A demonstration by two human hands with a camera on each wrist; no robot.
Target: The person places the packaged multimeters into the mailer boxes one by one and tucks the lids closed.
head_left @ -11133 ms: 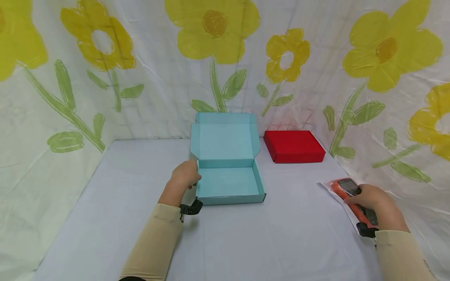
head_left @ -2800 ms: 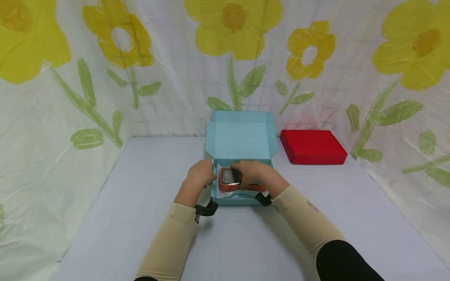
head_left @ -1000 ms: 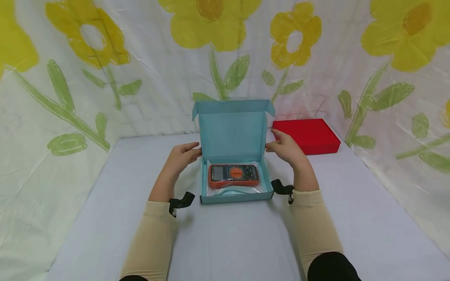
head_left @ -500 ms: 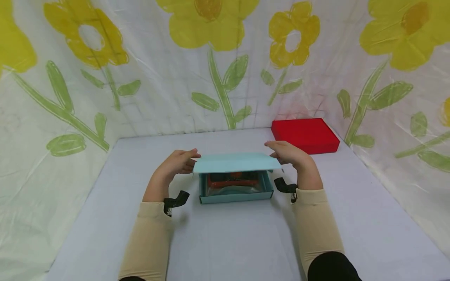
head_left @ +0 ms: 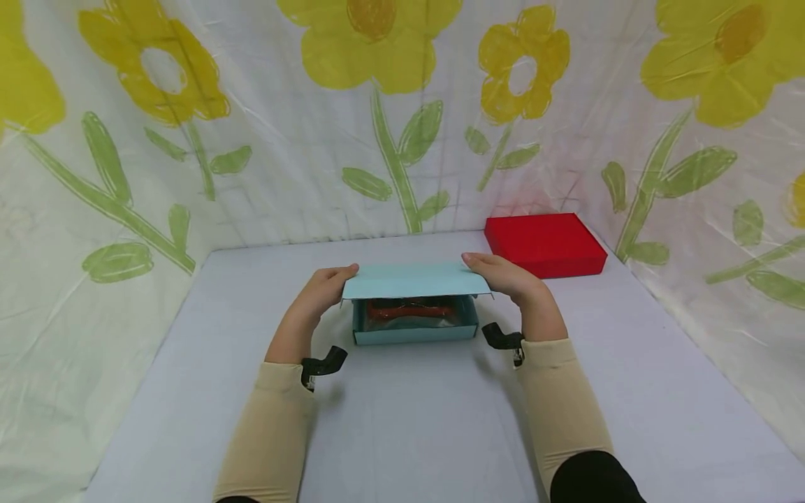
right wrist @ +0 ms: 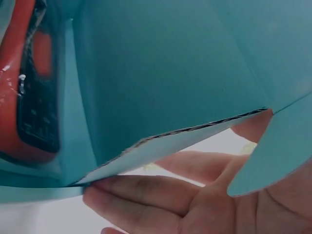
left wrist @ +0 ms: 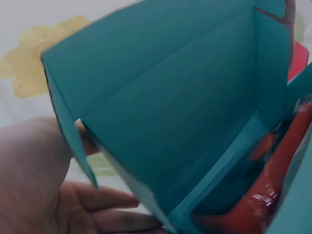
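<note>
Head view: a pale lavender-grey bench (head_left: 402,419) stands enclosed on three sides by a white sheet printed with large yellow flowers and green stems (head_left: 390,105). A closed red box (head_left: 544,244) lies at the far right corner of the bench, near the backdrop. At the centre sits a light-blue cardboard box (head_left: 411,328) with its hinged lid (head_left: 415,282) lowered most of the way over the tray, leaving a gap at the front. Through that gap an orange multimeter in a clear plastic bag (head_left: 411,311) lies inside the tray. The left hand (head_left: 323,293) holds the lid's left edge, fingers curled about it; the right hand (head_left: 506,278) holds the right edge likewise. In the left wrist view the lid's side flap (left wrist: 73,141) lies against the fingers (left wrist: 105,199); in the right wrist view the fingers (right wrist: 146,192) lie under the lid's edge, with the thumb behind the flap. A second earlier the lid stood upright against the backdrop and the multimeter was fully exposed; half a second earlier the lid was partly folded down. It now lies lower and nearer the tray, and the box sits slightly farther from the person. The red box has not moved.
</note>
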